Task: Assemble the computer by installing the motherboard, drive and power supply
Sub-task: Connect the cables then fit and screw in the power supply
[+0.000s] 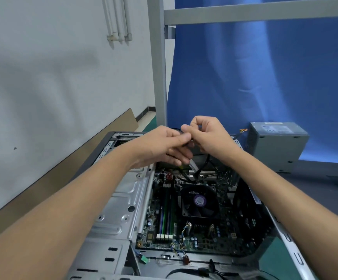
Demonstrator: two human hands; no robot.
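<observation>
The open computer case (111, 215) lies on its side in front of me. The motherboard (184, 229) sits inside it, with a black CPU fan (199, 201) in its middle. Above the far end of the case, my left hand (164, 146) and my right hand (206, 136) meet and pinch a black cable (201, 168) between their fingertips. The cable hangs down from the hands to the board. The grey power supply (275, 144) stands outside the case, on the table at the right.
A blue curtain (265, 67) hangs behind a grey metal frame post (159, 67). A brown cardboard sheet (63, 174) leans along the white wall on the left. Loose wires and connectors (184, 257) lie at the near end of the case.
</observation>
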